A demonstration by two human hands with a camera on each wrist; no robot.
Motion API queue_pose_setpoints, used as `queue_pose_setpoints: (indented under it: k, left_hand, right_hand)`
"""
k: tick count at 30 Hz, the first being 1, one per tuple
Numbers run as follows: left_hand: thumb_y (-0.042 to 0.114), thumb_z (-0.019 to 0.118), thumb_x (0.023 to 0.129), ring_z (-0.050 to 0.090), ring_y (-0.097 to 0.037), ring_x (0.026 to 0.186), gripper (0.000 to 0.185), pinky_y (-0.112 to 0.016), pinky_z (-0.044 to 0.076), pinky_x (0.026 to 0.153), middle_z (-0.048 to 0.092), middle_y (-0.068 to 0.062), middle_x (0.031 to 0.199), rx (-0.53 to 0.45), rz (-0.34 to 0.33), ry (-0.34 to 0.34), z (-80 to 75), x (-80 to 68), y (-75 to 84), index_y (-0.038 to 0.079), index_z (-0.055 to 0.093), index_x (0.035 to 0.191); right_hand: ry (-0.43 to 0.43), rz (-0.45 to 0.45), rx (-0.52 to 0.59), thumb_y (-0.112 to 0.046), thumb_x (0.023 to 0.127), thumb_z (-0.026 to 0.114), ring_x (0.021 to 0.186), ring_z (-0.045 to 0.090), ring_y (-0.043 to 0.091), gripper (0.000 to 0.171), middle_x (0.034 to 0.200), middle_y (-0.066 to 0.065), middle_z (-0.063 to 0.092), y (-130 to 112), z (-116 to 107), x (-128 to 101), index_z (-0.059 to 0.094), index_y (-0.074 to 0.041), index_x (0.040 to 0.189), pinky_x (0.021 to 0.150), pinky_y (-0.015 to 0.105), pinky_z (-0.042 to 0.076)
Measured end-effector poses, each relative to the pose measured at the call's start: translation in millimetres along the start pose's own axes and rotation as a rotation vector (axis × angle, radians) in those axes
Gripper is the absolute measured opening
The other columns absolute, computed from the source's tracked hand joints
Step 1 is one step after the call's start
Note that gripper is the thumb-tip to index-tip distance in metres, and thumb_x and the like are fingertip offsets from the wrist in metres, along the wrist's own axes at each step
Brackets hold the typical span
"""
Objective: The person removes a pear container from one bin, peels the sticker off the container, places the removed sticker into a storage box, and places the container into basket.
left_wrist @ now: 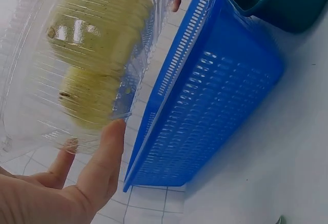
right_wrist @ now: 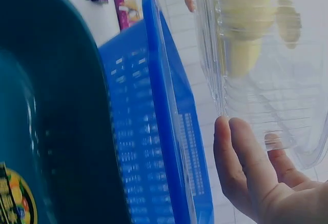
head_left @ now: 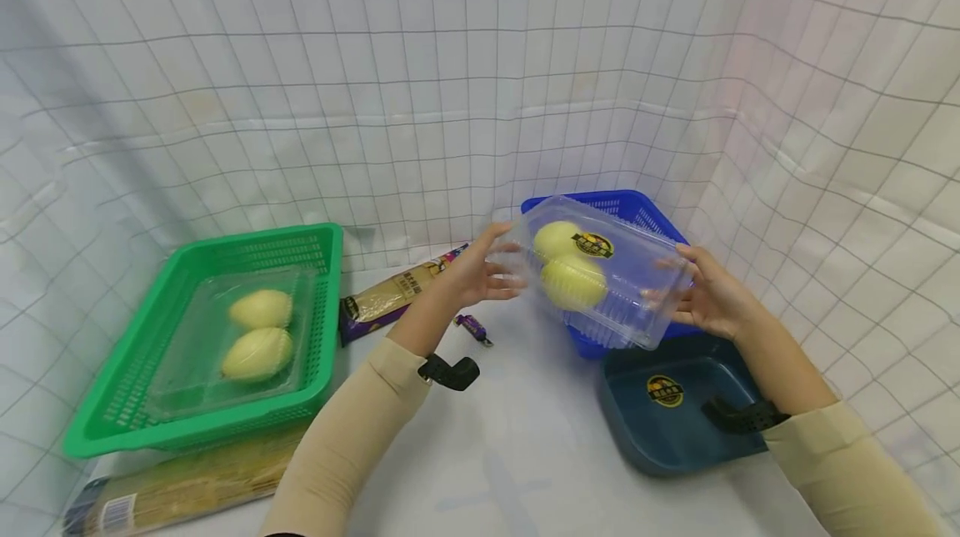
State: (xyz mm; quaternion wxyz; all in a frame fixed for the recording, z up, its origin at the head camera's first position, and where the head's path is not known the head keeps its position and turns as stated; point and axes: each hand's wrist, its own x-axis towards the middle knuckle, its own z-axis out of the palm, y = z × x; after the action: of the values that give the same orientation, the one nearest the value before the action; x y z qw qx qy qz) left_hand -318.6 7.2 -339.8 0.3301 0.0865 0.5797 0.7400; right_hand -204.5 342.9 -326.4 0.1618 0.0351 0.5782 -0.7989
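Head view shows a clear box held up and tilted above the mouth of a blue basket, with two yellow fruits gathered at its left end and a dark label on it. Both wrist views show a gap between the box and the basket's rim. The left hand has its grip clamped on the box's left end, thumb and fingers on either side of the plastic edge. The right hand pinches the opposite end in the same way.

As far as I can judge, the work is partway through: the box is off the worktop and in both hands, but set down nowhere yet. A second clear box, also with two yellow fruits, already lies in the green basket on the left. Setting down the held box seems to be what is left.

White and smooth, the worktop also carries a dark tub in front of the blue basket, with a round sticker in it. Between the baskets lie a gold and purple packet and a small purple sweet. A long packet sits at the green basket's near side. White sheeting with a grid of thin lines walls the place in, creased where it meets the worktop.
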Motion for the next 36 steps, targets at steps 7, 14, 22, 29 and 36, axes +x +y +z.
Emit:
queue_pose_setpoints:
  k: [7, 14, 22, 29, 36]
  left_hand:
    - [0.053, 0.049, 0.092, 0.048, -0.050, 0.122, 0.076, -0.040, 0.055, 0.081, 0.039, -0.030, 0.140, 0.022, 0.043, 0.027, -11.1, -24.0, -5.4, 0.002, 0.035, 0.147]
    - [0.048, 0.050, 0.091, 0.047, -0.050, 0.124, 0.076, -0.042, 0.052, 0.088, 0.029, -0.031, 0.146, -0.004, 0.046, 0.035, -17.9, -42.1, -5.5, 0.005, 0.028, 0.151]
    - [0.047, 0.052, 0.092, 0.044, -0.053, 0.125, 0.077, -0.045, 0.050, 0.089, 0.029, -0.027, 0.145, -0.010, 0.058, 0.058, -31.6, -70.0, -4.9, 0.014, 0.019, 0.153]
    - [0.049, 0.050, 0.094, 0.044, -0.052, 0.124, 0.069, -0.048, 0.052, 0.085, 0.032, -0.026, 0.141, -0.021, 0.082, 0.099, -43.1, -100.4, -15.0, 0.020, 0.026, 0.151]
    - [0.046, 0.045, 0.096, 0.045, -0.050, 0.119, 0.068, -0.042, 0.056, 0.080, 0.032, -0.028, 0.136, -0.077, 0.100, 0.120, -59.1, -132.8, -28.9, 0.016, 0.021, 0.152]
  right_hand:
    - [-0.007, -0.002, -0.043, -0.048, 0.102, 0.038, 0.096, 0.068, 0.027, 0.040, 0.111, 0.019, 0.058, 4, 15, 8, 0.056, -0.015, 0.117, 0.078, 0.032, 0.056]
    - [0.039, -0.010, -0.056, -0.050, 0.101, 0.040, 0.095, 0.068, 0.026, 0.049, 0.112, 0.017, 0.059, 10, 30, 11, 0.042, -0.007, 0.126, 0.077, 0.033, 0.056]
    - [0.095, -0.025, -0.141, -0.057, 0.099, 0.040, 0.090, 0.069, 0.023, 0.072, 0.113, 0.018, 0.056, 14, 59, 15, 0.030, 0.002, 0.140, 0.077, 0.032, 0.056]
    - [0.113, -0.036, -0.178, -0.060, 0.098, 0.040, 0.091, 0.068, 0.021, 0.083, 0.129, 0.026, 0.040, 22, 90, 11, 0.021, 0.004, 0.147, 0.076, 0.029, 0.056]
    - [0.123, -0.025, -0.168, -0.058, 0.097, 0.044, 0.094, 0.063, 0.022, 0.082, 0.129, 0.023, 0.039, 33, 118, 10, 0.023, 0.003, 0.148, 0.077, 0.025, 0.054]
